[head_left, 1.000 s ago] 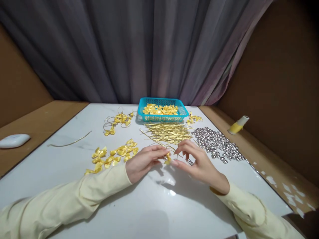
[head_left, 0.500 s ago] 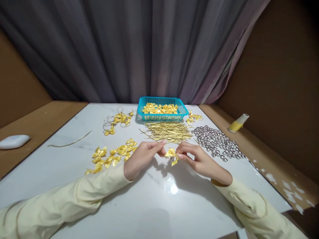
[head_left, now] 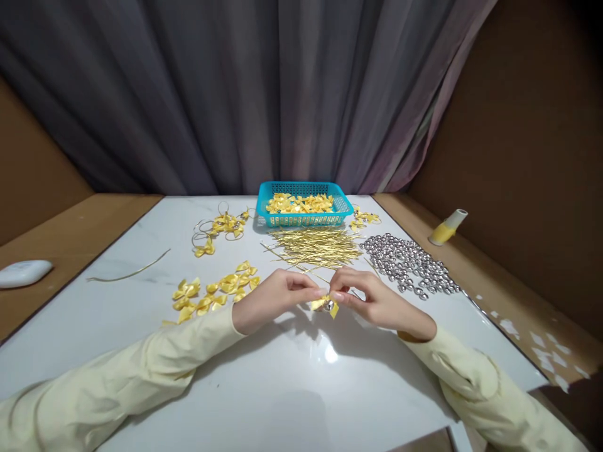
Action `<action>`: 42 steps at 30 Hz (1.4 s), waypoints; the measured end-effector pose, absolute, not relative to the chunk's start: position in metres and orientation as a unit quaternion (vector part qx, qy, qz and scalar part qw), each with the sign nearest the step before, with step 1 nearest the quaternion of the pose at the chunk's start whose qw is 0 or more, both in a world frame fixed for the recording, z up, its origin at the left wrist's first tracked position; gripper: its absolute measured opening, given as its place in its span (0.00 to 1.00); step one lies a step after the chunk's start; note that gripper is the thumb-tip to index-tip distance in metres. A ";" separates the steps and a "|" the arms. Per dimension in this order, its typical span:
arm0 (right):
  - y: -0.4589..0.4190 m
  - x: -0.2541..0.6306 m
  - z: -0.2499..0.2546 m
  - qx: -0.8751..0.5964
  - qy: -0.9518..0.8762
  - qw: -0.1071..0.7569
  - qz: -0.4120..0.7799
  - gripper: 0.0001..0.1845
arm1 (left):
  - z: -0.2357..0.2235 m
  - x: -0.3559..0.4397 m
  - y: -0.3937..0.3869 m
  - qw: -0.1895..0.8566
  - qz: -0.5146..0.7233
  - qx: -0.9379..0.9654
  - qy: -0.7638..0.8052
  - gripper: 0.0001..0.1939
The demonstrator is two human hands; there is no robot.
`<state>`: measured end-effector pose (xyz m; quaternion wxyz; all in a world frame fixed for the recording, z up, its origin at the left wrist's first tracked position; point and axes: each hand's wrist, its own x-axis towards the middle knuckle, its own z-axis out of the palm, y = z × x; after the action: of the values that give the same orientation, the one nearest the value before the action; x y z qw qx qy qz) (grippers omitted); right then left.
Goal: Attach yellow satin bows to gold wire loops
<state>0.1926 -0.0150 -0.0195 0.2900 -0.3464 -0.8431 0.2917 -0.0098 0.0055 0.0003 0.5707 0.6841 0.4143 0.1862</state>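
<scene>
- Yellow satin ribbon bow (head_left: 334, 310): held between the two hands, above the near-middle part of the white marbled table (head_left: 226, 402).
- Left hand (head_left: 276, 298): thumb and fingers closed in a pinch on the left upper part of the bow.
- Right hand (head_left: 372, 300): thumb and forefinger closed in a pinch at the right upper edge of the bow; fingertips of both hands nearly meet.
- Bow condition: glossy, tails pointing down, a round silver piece (head_left: 328, 306) at its middle; upper part hidden by fingertips.
- Left of the hands: loose yellow bows (head_left: 230, 284), scattered flat.
- Beyond the hands: loose heap of thin gold wires (head_left: 315, 248), lying mostly crosswise.
- Right, beyond the right hand: spread of small shiny silver pieces (head_left: 405, 257).
- Far side: turquoise perforated plastic basket (head_left: 306, 220) containing yellow bows. Bows with wire loops (head_left: 228, 224) lie to its left; a smaller cluster of bows (head_left: 362, 218) lies just beside it, right.
- Far left: single curved wire (head_left: 134, 274).
- Right edge: white-and-yellow tapered tube (head_left: 444, 229), outside the white surface.
</scene>
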 end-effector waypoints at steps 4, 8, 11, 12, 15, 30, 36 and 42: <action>-0.014 0.193 -0.017 -0.342 -0.822 0.318 0.327 0.09 | -0.003 -0.012 0.010 0.683 0.184 0.577 0.409 0.14; -0.015 0.195 -0.018 -0.351 -0.814 0.324 0.331 0.11 | -0.005 -0.013 0.012 0.732 0.189 0.512 0.409 0.11; -0.015 0.196 -0.019 -0.354 -0.807 0.333 0.334 0.11 | -0.007 -0.013 0.013 0.741 0.194 0.487 0.420 0.10; -0.015 0.196 -0.019 -0.354 -0.805 0.340 0.334 0.11 | -0.007 -0.013 0.014 0.748 0.192 0.472 0.426 0.09; -0.017 0.193 -0.020 -0.355 -0.806 0.357 0.310 0.10 | -0.010 -0.013 0.015 0.776 0.181 0.414 0.441 0.09; -0.017 0.188 -0.034 -0.355 -0.848 0.373 0.125 0.08 | -0.014 -0.015 0.017 0.812 0.160 0.367 0.425 0.09; -0.017 0.189 -0.028 -0.414 -0.792 0.351 0.280 0.09 | -0.014 -0.017 0.025 0.795 0.162 0.380 0.444 0.12; -0.016 0.190 -0.025 -0.429 -0.768 0.317 0.354 0.11 | 0.000 -0.016 0.019 0.601 0.183 0.644 0.437 0.16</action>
<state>0.1900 -0.0162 -0.0255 0.3169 -0.4291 -0.7680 0.3544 -0.0157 0.0188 -0.0003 0.6005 0.6439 0.4371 0.1835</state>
